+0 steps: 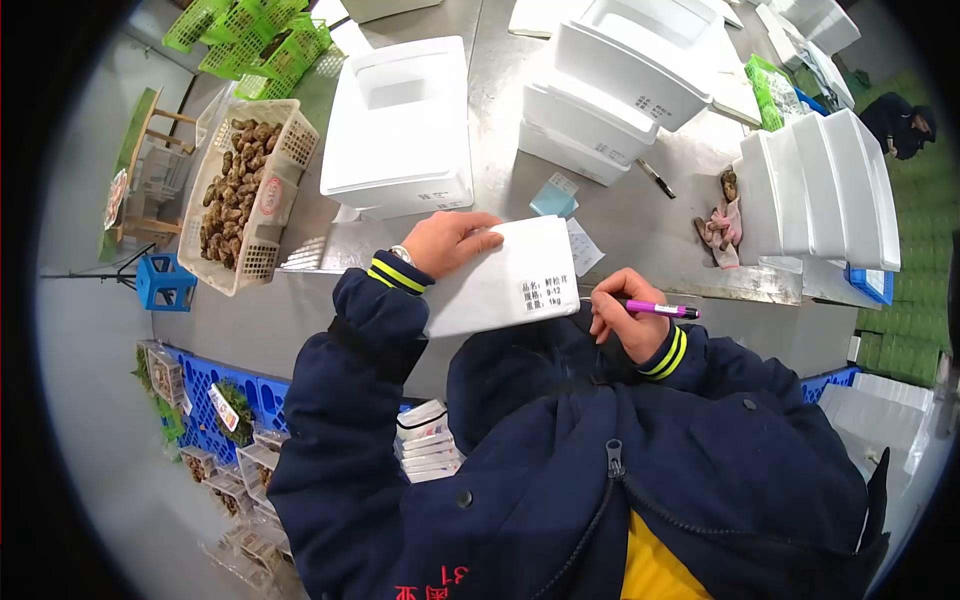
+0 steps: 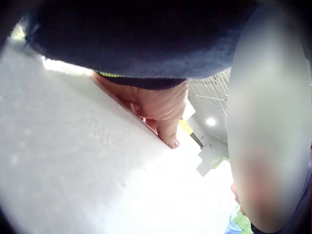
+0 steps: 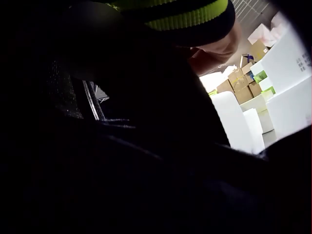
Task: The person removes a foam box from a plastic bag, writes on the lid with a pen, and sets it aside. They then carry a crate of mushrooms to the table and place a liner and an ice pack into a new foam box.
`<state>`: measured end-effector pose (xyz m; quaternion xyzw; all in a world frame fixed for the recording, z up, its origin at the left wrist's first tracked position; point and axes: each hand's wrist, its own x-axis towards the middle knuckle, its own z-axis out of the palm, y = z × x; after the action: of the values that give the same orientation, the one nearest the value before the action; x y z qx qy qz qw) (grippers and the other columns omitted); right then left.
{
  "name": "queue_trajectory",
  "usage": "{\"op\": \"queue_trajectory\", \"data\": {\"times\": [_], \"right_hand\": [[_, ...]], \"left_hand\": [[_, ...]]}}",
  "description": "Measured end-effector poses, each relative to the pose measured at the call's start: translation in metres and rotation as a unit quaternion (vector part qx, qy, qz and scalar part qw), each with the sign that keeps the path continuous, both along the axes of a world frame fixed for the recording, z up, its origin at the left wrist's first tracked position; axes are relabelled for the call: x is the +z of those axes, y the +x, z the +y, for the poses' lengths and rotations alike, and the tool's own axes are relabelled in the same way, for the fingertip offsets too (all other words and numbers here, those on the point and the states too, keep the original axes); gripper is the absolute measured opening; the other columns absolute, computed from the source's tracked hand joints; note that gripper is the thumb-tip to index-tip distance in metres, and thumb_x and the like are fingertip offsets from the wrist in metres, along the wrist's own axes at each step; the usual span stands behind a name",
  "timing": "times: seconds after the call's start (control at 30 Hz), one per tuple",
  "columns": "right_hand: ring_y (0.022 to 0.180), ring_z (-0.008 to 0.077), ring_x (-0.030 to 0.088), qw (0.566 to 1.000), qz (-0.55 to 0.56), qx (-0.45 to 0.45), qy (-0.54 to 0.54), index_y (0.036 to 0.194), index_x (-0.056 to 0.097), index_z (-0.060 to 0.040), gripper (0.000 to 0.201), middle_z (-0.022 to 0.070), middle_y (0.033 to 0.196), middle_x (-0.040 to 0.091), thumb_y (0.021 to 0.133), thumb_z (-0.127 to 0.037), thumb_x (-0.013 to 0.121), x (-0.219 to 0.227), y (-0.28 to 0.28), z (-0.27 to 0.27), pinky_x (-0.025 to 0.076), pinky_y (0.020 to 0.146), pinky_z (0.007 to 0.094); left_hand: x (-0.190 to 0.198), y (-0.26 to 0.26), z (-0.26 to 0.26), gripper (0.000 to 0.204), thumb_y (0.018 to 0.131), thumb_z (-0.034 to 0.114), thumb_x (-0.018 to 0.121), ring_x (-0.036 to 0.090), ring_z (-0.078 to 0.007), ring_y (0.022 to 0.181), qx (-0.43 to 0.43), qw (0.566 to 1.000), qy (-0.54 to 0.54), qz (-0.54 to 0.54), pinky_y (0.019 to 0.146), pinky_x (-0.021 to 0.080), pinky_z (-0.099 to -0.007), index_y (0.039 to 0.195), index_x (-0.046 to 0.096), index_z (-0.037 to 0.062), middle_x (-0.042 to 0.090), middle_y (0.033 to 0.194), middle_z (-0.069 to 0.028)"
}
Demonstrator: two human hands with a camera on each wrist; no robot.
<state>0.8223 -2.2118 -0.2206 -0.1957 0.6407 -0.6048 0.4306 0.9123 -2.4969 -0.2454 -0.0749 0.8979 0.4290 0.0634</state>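
Observation:
A white foam box with black printed lettering on its near face is held tilted in front of the body. My left hand grips its upper left edge, fingers lying along the white surface. In the left wrist view, the left hand shows at the edge of the broad white face. My right hand pinches a purple marker pen just right of the lettering, the dark end pointing right. In the right wrist view, dark cloth covers most of the scene and only part of the right hand shows.
Stacked white foam boxes stand on the metal table, another stack at left. A basket of mushrooms sits further left. A black marker, a blue pad and pinkish gloves lie around. More boxes stand at right.

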Motion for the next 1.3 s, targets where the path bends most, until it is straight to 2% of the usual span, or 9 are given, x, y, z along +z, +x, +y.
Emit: {"op": "queue_trajectory", "data": {"times": [0.1, 0.4, 0.63, 0.9, 0.97, 1.07, 1.13, 1.27, 1.3], "right_hand": [[0.062, 0.0092, 0.058, 0.995, 0.096, 0.024, -0.016, 0.089, 0.054, 0.0008, 0.011, 0.0056, 0.074, 0.059, 0.090, -0.010, 0.055, 0.000, 0.002, -0.004, 0.048, 0.057, 0.0220], [0.060, 0.0094, 0.059, 0.987, 0.156, 0.032, -0.004, 0.084, 0.052, 0.0000, 0.009, 0.0073, 0.069, 0.059, 0.089, -0.006, 0.055, -0.011, 0.003, -0.026, 0.048, 0.057, 0.0227], [0.058, 0.0097, 0.059, 0.982, 0.190, 0.018, 0.009, 0.083, 0.051, 0.0003, 0.008, 0.0077, 0.069, 0.060, 0.088, -0.005, 0.055, -0.011, 0.003, -0.029, 0.048, 0.055, 0.0234], [0.057, 0.0102, 0.058, 0.979, 0.195, 0.046, 0.030, 0.083, 0.052, 0.0000, 0.010, 0.0074, 0.068, 0.059, 0.088, -0.007, 0.055, -0.009, 0.000, -0.029, 0.047, 0.055, 0.0247], [0.058, 0.0101, 0.058, 0.978, 0.196, 0.057, 0.030, 0.083, 0.052, 0.0000, 0.010, 0.0073, 0.067, 0.059, 0.088, -0.008, 0.055, -0.008, -0.001, -0.028, 0.046, 0.055, 0.0247], [0.058, 0.0100, 0.057, 0.983, 0.169, 0.062, 0.030, 0.083, 0.051, 0.0005, 0.011, 0.0070, 0.067, 0.059, 0.089, -0.008, 0.054, -0.009, -0.001, -0.027, 0.046, 0.056, 0.0245], [0.059, 0.0100, 0.057, 0.994, 0.102, 0.001, -0.026, 0.083, 0.051, 0.0014, 0.011, 0.0074, 0.068, 0.058, 0.089, -0.008, 0.053, -0.010, -0.003, -0.026, 0.046, 0.058, 0.0239], [0.067, 0.0136, 0.060, 0.967, 0.244, -0.015, -0.072, 0.096, 0.057, 0.0007, 0.010, 0.0105, 0.079, 0.061, 0.090, -0.005, 0.053, 0.002, -0.030, -0.033, 0.047, 0.060, 0.0256], [0.079, 0.0217, 0.062, 0.902, 0.424, 0.038, -0.074, 0.101, 0.059, -0.0033, 0.015, 0.0120, 0.088, 0.062, 0.088, -0.010, 0.059, 0.013, -0.045, -0.041, 0.048, 0.068, 0.0315]], "left_hand": [[-0.001, -0.008, -0.001, 0.037, 0.088, 0.040, 0.055, 0.063, -0.0341, 0.083, -0.037, 0.999, -0.017, -0.021, 0.075, 0.049, -0.0375, 0.108, 0.065, 0.0103, 0.067, 0.088, -0.0164], [-0.003, -0.014, -0.010, 0.039, 0.089, 0.043, 0.054, 0.063, -0.0345, 0.082, -0.051, 0.998, 0.012, -0.031, 0.074, 0.049, -0.0379, 0.106, 0.065, 0.0100, 0.067, 0.088, -0.0172], [-0.005, -0.016, -0.010, 0.038, 0.089, 0.038, 0.058, 0.063, -0.0292, 0.075, -0.051, 0.999, -0.001, -0.014, 0.068, 0.048, -0.0341, 0.110, 0.064, 0.0077, 0.066, 0.083, -0.0167], [-0.011, -0.017, -0.011, 0.037, 0.089, 0.038, 0.058, 0.063, -0.0293, 0.074, -0.059, 0.998, 0.011, 0.000, 0.067, 0.048, -0.0340, 0.109, 0.064, 0.0081, 0.066, 0.082, -0.0168], [-0.006, -0.017, -0.010, 0.041, 0.089, 0.045, 0.054, 0.063, -0.0335, 0.083, -0.060, 0.998, 0.014, -0.027, 0.076, 0.049, -0.0367, 0.108, 0.065, 0.0096, 0.067, 0.089, -0.0159], [0.001, -0.016, -0.009, 0.039, 0.088, 0.043, 0.054, 0.063, -0.0339, 0.085, -0.050, 0.997, -0.005, -0.052, 0.076, 0.049, -0.0375, 0.107, 0.065, 0.0104, 0.067, 0.090, -0.0162], [-0.002, -0.015, -0.012, 0.038, 0.088, 0.042, 0.055, 0.063, -0.0344, 0.085, -0.050, 0.998, -0.014, -0.022, 0.076, 0.049, -0.0386, 0.107, 0.065, 0.0117, 0.067, 0.090, -0.0169], [0.000, -0.014, -0.007, 0.035, 0.087, 0.040, 0.056, 0.062, -0.0351, 0.082, -0.037, 0.999, 0.008, -0.030, 0.072, 0.049, -0.0393, 0.107, 0.065, 0.0123, 0.066, 0.087, -0.0166], [0.003, -0.014, -0.005, 0.035, 0.087, 0.040, 0.057, 0.063, -0.0346, 0.081, -0.038, 0.999, -0.008, -0.038, 0.071, 0.049, -0.0395, 0.107, 0.065, 0.0126, 0.066, 0.087, -0.0162]]}}
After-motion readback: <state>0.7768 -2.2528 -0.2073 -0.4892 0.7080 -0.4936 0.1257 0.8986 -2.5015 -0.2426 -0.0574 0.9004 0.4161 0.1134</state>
